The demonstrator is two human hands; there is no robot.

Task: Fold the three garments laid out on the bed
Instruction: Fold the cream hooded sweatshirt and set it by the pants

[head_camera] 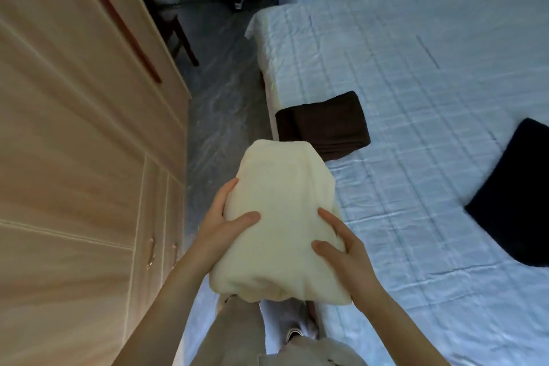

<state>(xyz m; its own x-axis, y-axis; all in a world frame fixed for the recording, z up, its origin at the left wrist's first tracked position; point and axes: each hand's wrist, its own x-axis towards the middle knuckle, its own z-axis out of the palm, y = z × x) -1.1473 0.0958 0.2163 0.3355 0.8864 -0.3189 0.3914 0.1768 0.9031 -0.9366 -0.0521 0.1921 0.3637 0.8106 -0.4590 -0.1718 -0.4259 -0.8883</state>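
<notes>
A cream garment (280, 211), folded into a thick bundle, is held in the air over the bed's left edge. My left hand (222, 223) grips its left side with the thumb on top. My right hand (341, 249) grips its right side. A brown garment (326, 123) lies folded on the bed (416, 68) near the left edge, just beyond the cream bundle. A black garment (517, 190) lies flat on the bed at the right, partly cut off by the frame.
A tall light wooden wardrobe (74, 128) with closed doors stands on the left. A narrow strip of grey floor (219, 92) runs between it and the bed. A chair and a dark rack stand at the far end. My legs show below.
</notes>
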